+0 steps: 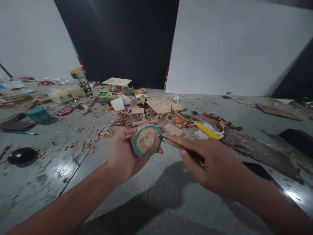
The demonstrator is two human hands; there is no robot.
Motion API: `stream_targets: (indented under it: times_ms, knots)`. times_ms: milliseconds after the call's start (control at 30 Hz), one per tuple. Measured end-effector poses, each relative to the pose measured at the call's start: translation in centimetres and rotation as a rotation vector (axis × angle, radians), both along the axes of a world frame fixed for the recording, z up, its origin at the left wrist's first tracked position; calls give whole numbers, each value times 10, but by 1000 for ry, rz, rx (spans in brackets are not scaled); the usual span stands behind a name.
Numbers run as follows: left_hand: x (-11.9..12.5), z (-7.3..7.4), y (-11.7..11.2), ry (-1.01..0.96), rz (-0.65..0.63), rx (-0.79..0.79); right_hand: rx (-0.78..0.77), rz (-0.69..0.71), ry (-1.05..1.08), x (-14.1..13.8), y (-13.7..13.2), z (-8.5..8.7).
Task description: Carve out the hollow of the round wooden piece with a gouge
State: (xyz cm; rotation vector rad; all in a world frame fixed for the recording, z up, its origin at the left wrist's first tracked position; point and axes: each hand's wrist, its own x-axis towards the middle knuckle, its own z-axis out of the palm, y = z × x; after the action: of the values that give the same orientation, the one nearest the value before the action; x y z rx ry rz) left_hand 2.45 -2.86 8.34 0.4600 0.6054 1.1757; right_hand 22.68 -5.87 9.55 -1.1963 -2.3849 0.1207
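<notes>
My left hand (122, 155) is wrapped round a round wooden piece (147, 141), its face tilted up toward me. A teal band runs round the rim of that face, and the bare wood inside is hollowed and rough. In my right hand (210, 163) is a wood carving tool (174, 143) with a wooden handle and a short metal tip. The tip meets the right edge of the piece's teal band; whether it bites into the wood I cannot tell. The left fingertips show behind the piece, close to the tip.
Wood shavings and scraps cover the floor ahead, with a yellow cutter (207, 131) and a matchbox-like card (176, 120) among them. A black rounded object (21, 155) and teal block (38, 115) lie left. A brown strip (261, 153) lies right. Panels (234, 45) stand behind.
</notes>
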Motion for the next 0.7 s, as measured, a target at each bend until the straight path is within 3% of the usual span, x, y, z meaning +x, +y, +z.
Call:
stream_targets:
  times_ms: [267, 700]
  knots:
    - [0, 2, -6, -29, -23, 58, -80, -10, 150, -10, -4, -7]
    - [-5, -24, -1, 228, -16, 483, -132, -16, 266, -26, -17, -9]
